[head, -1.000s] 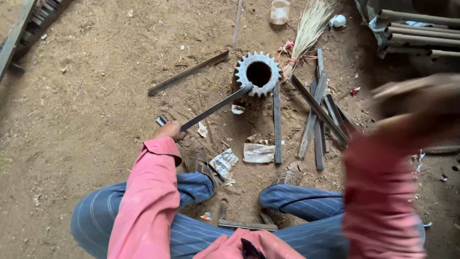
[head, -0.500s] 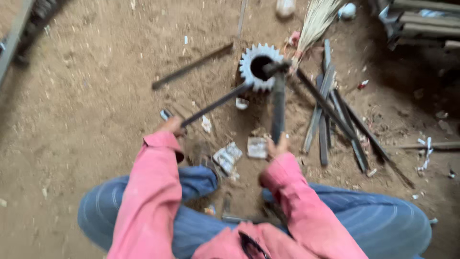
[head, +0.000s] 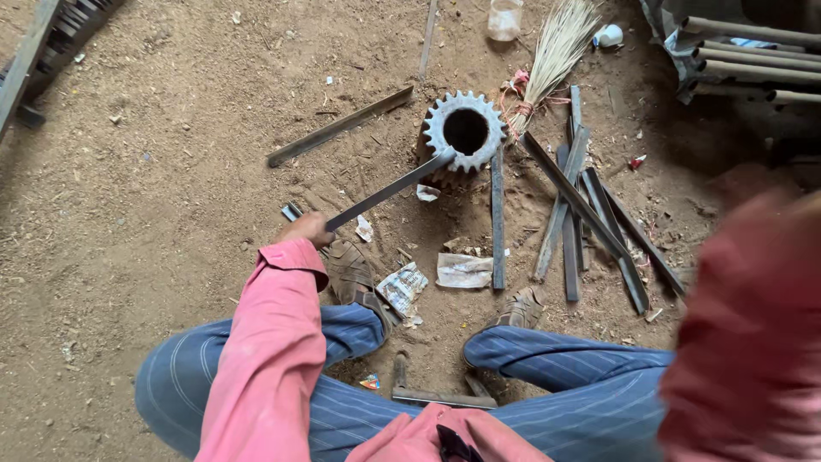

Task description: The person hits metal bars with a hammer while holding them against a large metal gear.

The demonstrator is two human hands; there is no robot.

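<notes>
I sit on a dirt floor with my knees apart. My left hand point(head: 306, 228) is shut on the near end of a flat metal bar point(head: 385, 192). The bar's far end rests on the rim of a grey toothed gear wheel point(head: 438, 128) that lies flat on the ground ahead. My right arm is lifted at the right edge of the view, in a pink sleeve. My right hand point(head: 757, 181) is only a blur there, and I cannot make out its fingers or anything in it.
Several flat metal strips point(head: 571, 214) lie fanned out right of the gear, with one strip point(head: 497, 222) straight below it and another point(head: 338, 127) to the left. A straw broom point(head: 556, 51), a plastic cup point(head: 505, 17), pipes point(head: 753, 51) and paper scraps point(head: 462, 269) lie around.
My right hand was down by the paper scraps half a second ago; now the arm is raised and blurred at the right. My left hand still holds the bar on the gear.
</notes>
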